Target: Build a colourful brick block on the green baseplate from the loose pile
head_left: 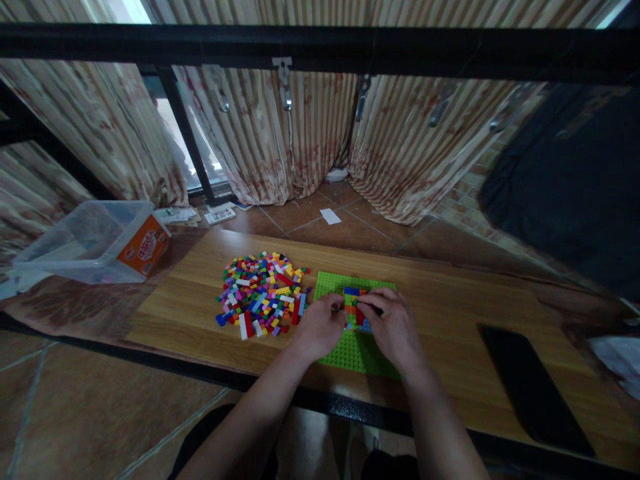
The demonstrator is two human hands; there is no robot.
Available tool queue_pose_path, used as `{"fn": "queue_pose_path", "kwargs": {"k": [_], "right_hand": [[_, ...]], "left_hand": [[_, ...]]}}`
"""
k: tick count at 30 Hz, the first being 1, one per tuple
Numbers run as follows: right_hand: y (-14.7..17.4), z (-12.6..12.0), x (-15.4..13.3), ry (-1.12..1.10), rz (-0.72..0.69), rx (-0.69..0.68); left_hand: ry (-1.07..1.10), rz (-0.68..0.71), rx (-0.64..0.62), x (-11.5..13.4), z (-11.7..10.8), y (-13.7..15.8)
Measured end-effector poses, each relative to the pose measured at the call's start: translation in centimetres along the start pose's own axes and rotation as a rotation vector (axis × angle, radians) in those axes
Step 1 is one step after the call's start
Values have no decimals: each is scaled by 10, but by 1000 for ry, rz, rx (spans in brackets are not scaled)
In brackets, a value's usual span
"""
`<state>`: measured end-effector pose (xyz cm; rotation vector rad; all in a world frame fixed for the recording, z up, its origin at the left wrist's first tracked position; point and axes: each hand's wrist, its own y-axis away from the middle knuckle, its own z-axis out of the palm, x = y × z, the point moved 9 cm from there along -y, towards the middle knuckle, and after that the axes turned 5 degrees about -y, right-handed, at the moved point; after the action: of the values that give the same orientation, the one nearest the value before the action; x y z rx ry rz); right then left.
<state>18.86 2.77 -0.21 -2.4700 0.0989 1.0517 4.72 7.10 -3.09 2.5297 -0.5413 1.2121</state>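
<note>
A green studded baseplate [353, 357] lies on the wooden board, with a small build of coloured toy bricks [352, 291] on its middle, blue, red, orange and yellow among them. My left hand [321, 325] is at the build's left side, thumb and fingers curled together. From the right, my right hand [395, 323] reaches over the build with its fingers pinched close to a red brick. Whatever either set of fingertips holds is hidden or too small to name. Left of the baseplate spreads a pile of loose toy bricks [263, 290] in many colours.
The wooden board [450, 300] lies on a dark-edged table. A clear plastic bin [95, 257] with an orange label stands at the left. A flat black object [535, 390] lies at the right. Beyond the table, a dark bar [320, 50] crosses in front of striped curtains [310, 133].
</note>
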Motion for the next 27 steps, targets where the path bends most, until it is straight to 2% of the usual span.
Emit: {"fn": "queue_pose_path", "kwargs": {"k": [8,15,19,23,27], "right_hand": [[-1,2,10,-79,130,6],[-2,0,15,-134,152,43],[0,-6,33,-254,251,70],[4,-18,47,-141,334,156],[5,-13,46,-94,346,153]], "left_hand": [[1,-1,-31,6,0,4],[-96,10,21,8,-2,9],[-158,55,60,11,-4,10],[-245,111,93,19,-7,14],[-326,206,85,28,0,21]]}}
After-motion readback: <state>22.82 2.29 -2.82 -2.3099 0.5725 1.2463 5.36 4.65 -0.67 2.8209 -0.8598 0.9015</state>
